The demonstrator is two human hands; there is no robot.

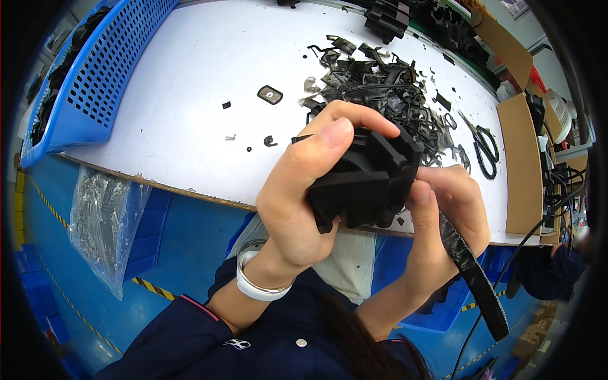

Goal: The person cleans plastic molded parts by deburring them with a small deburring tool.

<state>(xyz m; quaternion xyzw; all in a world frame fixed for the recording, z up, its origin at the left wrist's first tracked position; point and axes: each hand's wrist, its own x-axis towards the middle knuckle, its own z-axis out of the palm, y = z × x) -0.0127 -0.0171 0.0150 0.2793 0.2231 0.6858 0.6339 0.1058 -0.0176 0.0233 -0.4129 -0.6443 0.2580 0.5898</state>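
Observation:
My left hand [303, 183] is wrapped round a black molded plastic part [364, 183], blocky with ridges and recesses, held above the table's near edge. At the part's right side, the thumb and fingertips of my right hand [446, 218] are pinched close together. A long flat black strip [474, 272], worn and seemingly tape-wrapped like a tool handle, runs through that hand and sticks out toward the lower right. Its other end is hidden by my fingers. Beyond the hands lies a heap of black and clear plastic scraps [386, 85] on the white table [190, 88].
A blue perforated basket [95, 82] with black parts stands at the left. Black-handled scissors [486, 149] lie right of the scraps, near a cardboard box [520, 164]. A clear plastic bag [104, 215] hangs below the table edge. A blue bin [437, 310] sits under my right arm.

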